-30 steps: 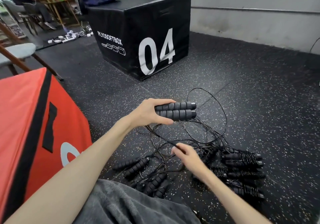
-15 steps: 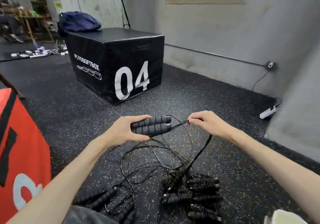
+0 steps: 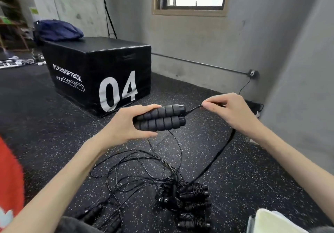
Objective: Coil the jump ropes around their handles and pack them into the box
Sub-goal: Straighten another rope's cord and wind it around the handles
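Two black foam handles [image 3: 160, 120] sit side by side in my left hand [image 3: 126, 126], fingers curled round them, held up in front of the black plyo box [image 3: 97, 74]. My right hand [image 3: 233, 111], to the right of the handles, pinches the rope [image 3: 191, 109] just where it leaves them; the cord then drops below my wrist to the floor. Nearer me than the box, loose ropes [image 3: 141, 167] tangle beside a pile of already coiled jump ropes [image 3: 191, 200].
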